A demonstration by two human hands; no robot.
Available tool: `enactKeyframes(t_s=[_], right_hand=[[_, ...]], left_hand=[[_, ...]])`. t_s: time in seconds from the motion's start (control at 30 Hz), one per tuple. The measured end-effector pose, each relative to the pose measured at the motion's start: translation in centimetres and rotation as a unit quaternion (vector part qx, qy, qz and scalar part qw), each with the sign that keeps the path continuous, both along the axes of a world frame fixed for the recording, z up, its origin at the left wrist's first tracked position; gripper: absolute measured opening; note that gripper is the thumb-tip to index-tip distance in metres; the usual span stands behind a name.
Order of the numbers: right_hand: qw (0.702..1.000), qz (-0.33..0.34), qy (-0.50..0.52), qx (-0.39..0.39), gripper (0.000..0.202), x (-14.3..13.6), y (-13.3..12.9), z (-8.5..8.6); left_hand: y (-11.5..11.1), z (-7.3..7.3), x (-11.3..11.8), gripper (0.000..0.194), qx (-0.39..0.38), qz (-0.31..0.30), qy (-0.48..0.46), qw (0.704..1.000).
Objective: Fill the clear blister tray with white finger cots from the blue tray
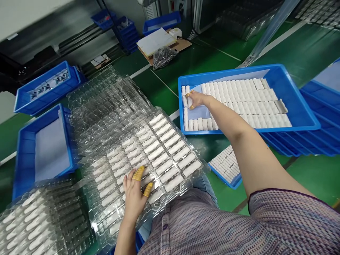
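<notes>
My left hand [136, 189], with yellow finger covers, rests on a clear plastic tray [164, 202] filled with rows of white cylindrical pieces [174, 184]. Its fingers are spread over the pieces. To the right, my right hand [197, 99] reaches into a blue bin [300, 102] at its left side. Thumb and fingers, also in yellow covers, close around a white piece [189, 101] standing in the short row near the bin's left wall. More white pieces [239, 92] lie in packed rows on a pale sheet in that bin.
Stacked clear trays [106, 102] stand behind the filled one, with another filled tray [34, 226] at lower left. Blue bins [47, 148] line the left. A small blue box [225, 164] and stacked bins [318, 109] sit right. A metal post [268, 35] rises behind.
</notes>
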State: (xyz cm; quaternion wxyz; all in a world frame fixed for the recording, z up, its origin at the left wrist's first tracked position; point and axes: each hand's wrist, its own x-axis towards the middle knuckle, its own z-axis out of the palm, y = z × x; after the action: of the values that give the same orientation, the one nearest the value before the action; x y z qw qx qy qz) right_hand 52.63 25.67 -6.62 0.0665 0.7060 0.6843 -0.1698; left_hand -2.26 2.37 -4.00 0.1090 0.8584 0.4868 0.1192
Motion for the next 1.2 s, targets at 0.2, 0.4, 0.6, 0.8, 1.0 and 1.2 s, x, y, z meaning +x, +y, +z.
enactKeyframes(t_s=[0.2, 0.4, 0.6, 0.8, 1.0, 1.2], right_hand=[[0.998, -0.016, 0.051, 0.017, 0.096, 2.1, 0.4, 1.1], [0.994, -0.069, 0.003, 0.086, 0.103, 3.2, 3.9, 1.5], [0.996, -0.034, -0.037, 0.069, 0.096, 2.8, 6.2, 1.0], [0.998, -0.020, -0.037, 0.048, 0.097, 3.3, 6.8, 0.9], [0.996, -0.062, 0.007, 0.066, 0.089, 2.0, 5.6, 0.8], [0.980, -0.075, 0.117, 0.143, 0.081, 0.1, 0.7, 3.7]], left_hand=[[0.0, -0.1, -0.1, 0.057, -0.004, 0.000, -0.002, 1.000], [-0.4, -0.4, 0.1, 0.056, -0.003, 0.021, -0.008, 1.000], [-0.5, -1.3, -0.5, 0.058, -0.021, 0.032, -0.016, 0.999], [-0.4, -1.2, -0.6, 0.056, -0.015, 0.035, -0.021, 0.999], [-0.4, -1.0, -0.3, 0.055, -0.006, 0.023, -0.017, 1.000], [-0.2, -0.7, -0.2, 0.055, -0.053, 0.039, -0.059, 0.996]])
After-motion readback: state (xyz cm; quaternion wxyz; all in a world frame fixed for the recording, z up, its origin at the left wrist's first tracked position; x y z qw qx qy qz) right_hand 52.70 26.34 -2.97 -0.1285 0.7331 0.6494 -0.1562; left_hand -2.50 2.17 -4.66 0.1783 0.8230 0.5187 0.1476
